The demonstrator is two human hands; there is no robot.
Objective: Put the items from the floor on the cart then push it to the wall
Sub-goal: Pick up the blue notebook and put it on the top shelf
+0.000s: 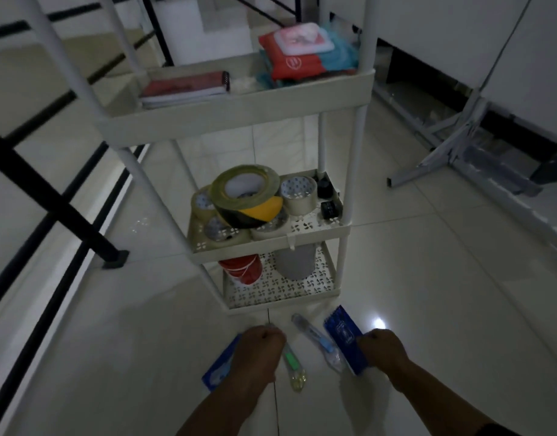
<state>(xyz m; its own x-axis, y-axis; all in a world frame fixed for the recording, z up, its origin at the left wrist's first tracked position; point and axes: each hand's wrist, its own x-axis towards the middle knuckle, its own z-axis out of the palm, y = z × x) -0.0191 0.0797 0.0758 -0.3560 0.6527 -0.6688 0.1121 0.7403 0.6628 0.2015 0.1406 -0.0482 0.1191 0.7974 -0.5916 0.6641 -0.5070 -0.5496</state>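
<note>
A white three-tier cart (271,247) stands on the tiled floor just ahead of me. Several small items lie on the floor in front of its lowest shelf. My left hand (261,347) is curled low over a blue packet (217,369) and a green-and-clear pen-like item (291,361); which of them it grips is hidden. A clear tube with a blue part (318,341) lies between my hands. My right hand (384,344) is closed on the near edge of a blue spiral notepad (341,332), which rests on the floor.
The cart's top tray holds a red notebook (186,86) and red wipes packs (296,58). The middle shelf carries tape rolls (249,196), the bottom shelf a red spool (241,267) and a grey cylinder (294,261). A black railing (50,196) runs on the left. Grey metal legs (444,152) are at the right.
</note>
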